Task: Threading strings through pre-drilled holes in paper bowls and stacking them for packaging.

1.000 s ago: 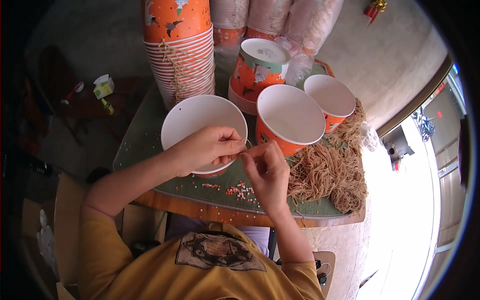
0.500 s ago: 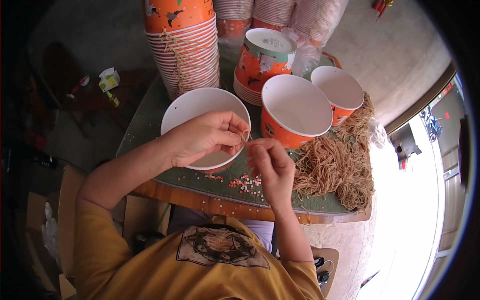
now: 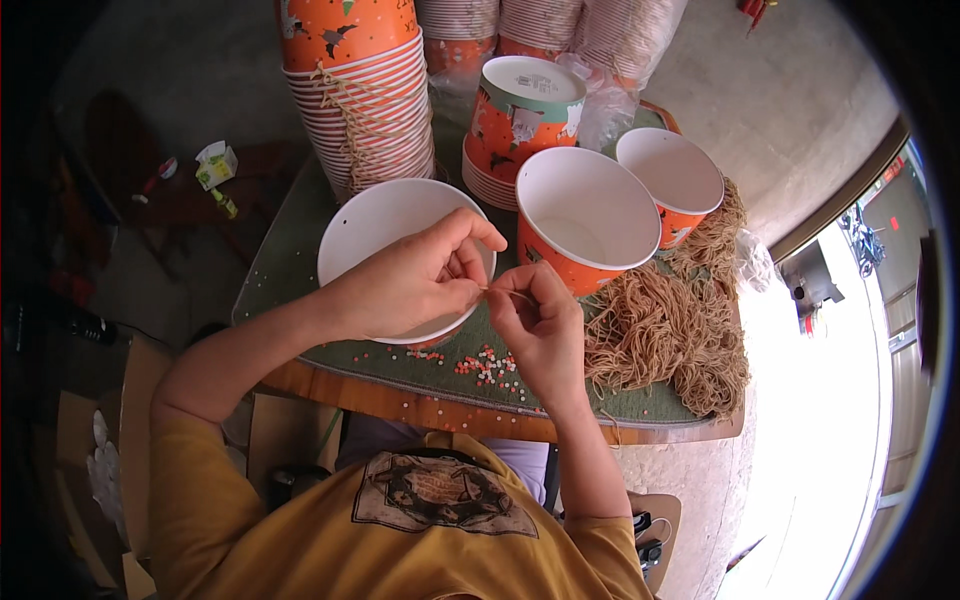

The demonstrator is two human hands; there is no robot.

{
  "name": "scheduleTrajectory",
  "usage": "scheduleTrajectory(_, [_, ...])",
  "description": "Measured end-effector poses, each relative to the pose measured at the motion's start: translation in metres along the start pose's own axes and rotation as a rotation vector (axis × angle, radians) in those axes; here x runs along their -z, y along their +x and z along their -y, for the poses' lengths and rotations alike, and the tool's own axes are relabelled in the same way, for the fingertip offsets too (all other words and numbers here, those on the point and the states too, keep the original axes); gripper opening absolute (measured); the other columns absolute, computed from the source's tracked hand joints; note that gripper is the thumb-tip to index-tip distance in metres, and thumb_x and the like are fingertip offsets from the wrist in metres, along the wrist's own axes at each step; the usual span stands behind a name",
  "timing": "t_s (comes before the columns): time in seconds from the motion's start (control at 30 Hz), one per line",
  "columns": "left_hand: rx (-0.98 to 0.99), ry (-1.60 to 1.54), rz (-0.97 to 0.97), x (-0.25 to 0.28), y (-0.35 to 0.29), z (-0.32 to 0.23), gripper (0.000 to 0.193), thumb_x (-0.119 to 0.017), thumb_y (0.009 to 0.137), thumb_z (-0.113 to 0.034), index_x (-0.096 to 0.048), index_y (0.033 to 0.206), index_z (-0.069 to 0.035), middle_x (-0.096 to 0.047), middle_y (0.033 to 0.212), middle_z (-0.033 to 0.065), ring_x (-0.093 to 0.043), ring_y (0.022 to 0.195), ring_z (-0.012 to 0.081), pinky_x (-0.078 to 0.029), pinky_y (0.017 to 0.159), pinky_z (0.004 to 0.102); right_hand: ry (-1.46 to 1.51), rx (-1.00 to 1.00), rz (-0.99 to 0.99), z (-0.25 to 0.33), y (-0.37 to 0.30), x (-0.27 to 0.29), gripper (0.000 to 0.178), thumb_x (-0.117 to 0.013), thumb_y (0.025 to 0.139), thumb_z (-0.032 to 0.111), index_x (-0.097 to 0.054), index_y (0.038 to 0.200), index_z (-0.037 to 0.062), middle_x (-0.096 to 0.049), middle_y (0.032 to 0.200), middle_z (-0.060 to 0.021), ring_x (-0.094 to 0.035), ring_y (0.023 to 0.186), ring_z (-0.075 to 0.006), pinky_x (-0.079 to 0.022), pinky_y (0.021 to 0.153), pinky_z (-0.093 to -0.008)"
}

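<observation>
Left hand (image 3: pixel 420 282) and right hand (image 3: pixel 545 328) pinch 1 strand (image 3: pixel 487 289) by tub (image 3: pixel 365 225), apparently for control; yarn (image 3: pixel 655 325) lies rightward, presumably for reach.

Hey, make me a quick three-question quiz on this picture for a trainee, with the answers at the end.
1. True or false: the pile of tan cord lies to the left of the scattered orange and white dots.
2. Choose one: what do the left hand and the right hand hold between them?
A) a paper tissue
B) a thin strand
C) a bucket rim
3. Is the orange bucket with the green band upright or upside down?

Key:
1. False; the pile lies to their right.
2. B.
3. Upside down, with its white base facing up.
</observation>
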State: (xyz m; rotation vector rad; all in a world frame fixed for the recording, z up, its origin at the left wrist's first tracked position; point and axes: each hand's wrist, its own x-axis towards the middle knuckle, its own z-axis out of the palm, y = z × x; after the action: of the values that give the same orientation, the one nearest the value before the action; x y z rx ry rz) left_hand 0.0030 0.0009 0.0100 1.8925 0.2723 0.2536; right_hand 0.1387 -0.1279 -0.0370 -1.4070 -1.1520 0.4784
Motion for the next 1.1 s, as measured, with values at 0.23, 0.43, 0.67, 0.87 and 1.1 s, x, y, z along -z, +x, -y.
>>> scheduleTrajectory(0.23, [0.018,0.027,-0.002,-0.001,-0.002,-0.003,0.043,-0.056,0.087,0.007,-0.041,0.126,-0.004,-0.05,0.095,0.0027,-0.052,0.09,0.0078,-0.047,0.082,0.0234,0.027,0.002,0.009,-0.005,0.0,-0.003,0.008,-0.063,0.088,0.002,-0.057,0.094,0.0002,-0.059,0.081,0.0031,-0.053,0.071,-0.0013,-0.044,0.064,-0.0174])
scheduleTrajectory(0.43, [0.069,0.159,0.005,0.002,0.002,-0.004,0.028,-0.06,0.087,0.0,-0.051,0.114,-0.002,-0.052,0.098,0.0036,-0.055,0.085,0.0089,-0.049,0.079,0.0248,0.119,-0.018,-0.056,-0.01,0.0,-0.009,0.011,-0.066,0.083,0.003,-0.057,0.089,0.0005,-0.057,0.08,-0.0045,-0.057,0.063,-0.0099,-0.045,0.056,-0.0235])
scheduleTrajectory(0.67, [-0.121,0.587,-0.127,-0.006,-0.009,-0.007,0.012,-0.062,0.084,-0.002,-0.052,0.091,-0.003,-0.053,0.095,0.0081,-0.059,0.081,0.0141,-0.049,0.07,0.0276,-0.087,0.083,-0.081,0.001,-0.006,-0.013,0.013,-0.067,0.081,0.003,-0.056,0.086,0.0021,-0.056,0.08,-0.0054,-0.057,0.061,-0.0127,-0.045,0.052,-0.0246])
scheduleTrajectory(0.87, [-0.184,0.542,-0.266,-0.018,-0.014,0.0,0.016,-0.062,0.08,-0.002,-0.048,0.087,-0.002,-0.056,0.079,0.009,-0.06,0.07,0.0271,-0.049,0.063,0.0361,-0.215,0.206,-0.136,-0.001,-0.012,-0.018,0.018,-0.07,0.079,0.003,-0.054,0.088,0.004,-0.056,0.08,-0.0063,-0.059,0.062,-0.0158,-0.047,0.051,-0.028])
scheduleTrajectory(1.1, [-0.048,0.23,-0.277,-0.019,-0.015,0.002,0.011,-0.057,0.086,0.004,-0.049,0.091,-0.002,-0.057,0.084,0.0018,-0.059,0.078,0.0076,-0.051,0.07,0.0248,-0.262,0.32,-0.199,-0.007,-0.015,-0.023,0.016,-0.07,0.08,0.001,-0.056,0.088,0.0039,-0.056,0.081,-0.0037,-0.057,0.06,-0.009,-0.044,0.048,-0.0224])
